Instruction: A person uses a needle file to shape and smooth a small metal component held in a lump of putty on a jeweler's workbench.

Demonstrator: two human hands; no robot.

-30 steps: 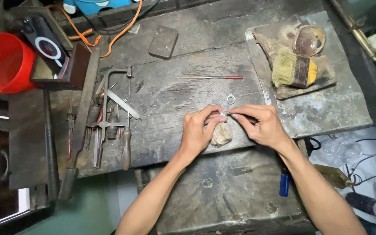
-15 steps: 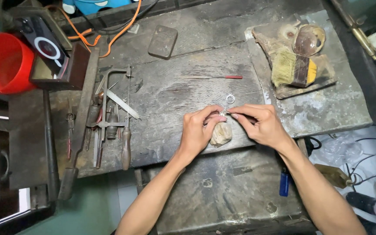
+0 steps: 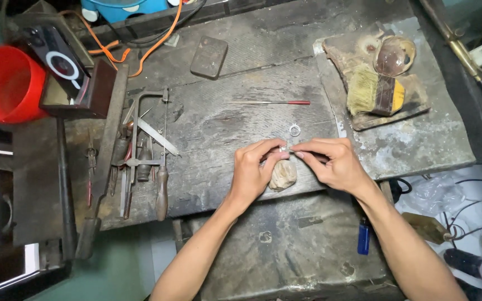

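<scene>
Both hands at the front edge of the dark, worn bench [image 3: 241, 117], fingertips meeting over a tan lump [image 3: 283, 175]. Left hand [image 3: 253, 170] with a narrow grip, thumb and forefinger pinched on a small silvery piece [image 3: 283, 149]; too small to tell its exact shape. Right hand [image 3: 333, 163] likewise narrow in grip, fingertips closed on the other end of the same piece or on a thin tool touching it; cannot tell which. Lump resting on the bench just under the fingertips, against the left palm. Just beyond the hands, a small metal ring [image 3: 294, 130] lying flat on the bench, apart from the fingers. Farther back, a thin file with a red handle [image 3: 269, 102]. To the left, a saw frame [image 3: 143, 131] among pliers and other hand tools. At the right, a brush [image 3: 375, 95] on a stained board. At the far left, a red bucket [image 3: 1, 83]. Below the bench edge, near the right forearm, a blue lighter [image 3: 364, 236].
</scene>
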